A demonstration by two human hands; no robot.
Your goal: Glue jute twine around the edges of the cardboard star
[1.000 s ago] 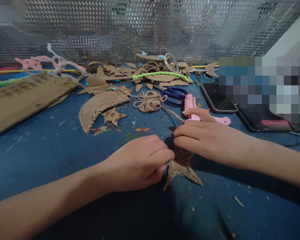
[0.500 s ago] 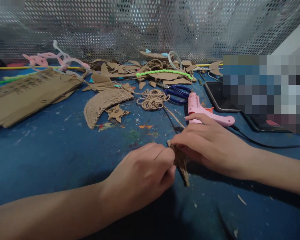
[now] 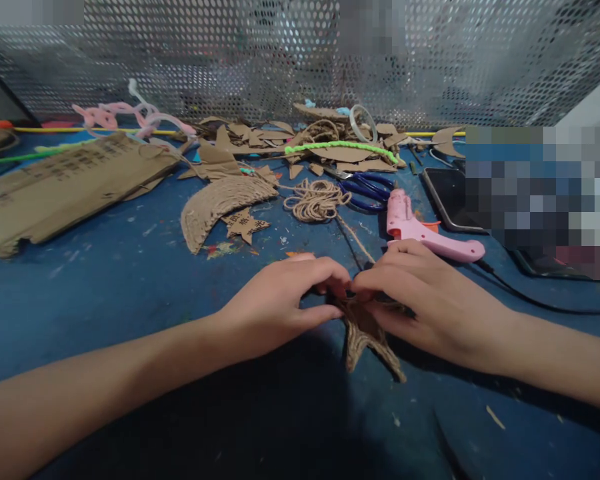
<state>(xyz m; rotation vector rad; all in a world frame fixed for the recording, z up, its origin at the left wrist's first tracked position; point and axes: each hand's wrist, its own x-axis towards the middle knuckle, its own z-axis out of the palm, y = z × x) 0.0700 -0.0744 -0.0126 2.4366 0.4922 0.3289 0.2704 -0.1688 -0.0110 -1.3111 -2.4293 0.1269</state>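
Observation:
A cardboard star edged with twine [image 3: 367, 337] lies between my hands, two of its points showing toward me. My left hand [image 3: 285, 293] pinches its left side with thumb and fingertips. On the upper right, my right hand [image 3: 425, 300] is closed on the star, its fingertips meeting those of the left. Twine [image 3: 355, 238] runs from a loose coil [image 3: 314, 200] to under my right fingers. Just beyond the right hand lies a pink glue gun [image 3: 410, 227]. The star's upper part is hidden by my fingers.
A twine-covered crescent [image 3: 225, 200] and a small cardboard star with writing [image 3: 247, 225] lie left of the coil. Blue-handled scissors [image 3: 367, 190], cardboard scraps [image 3: 245, 137], a tape ring [image 3: 363, 123] and a phone [image 3: 453, 200] sit farther back. A large cardboard piece [image 3: 75, 187] lies left.
My left hand has opened out from a tight fist into a pinch at the star's side. The star has turned, so two points now show. The view has shifted slightly left.

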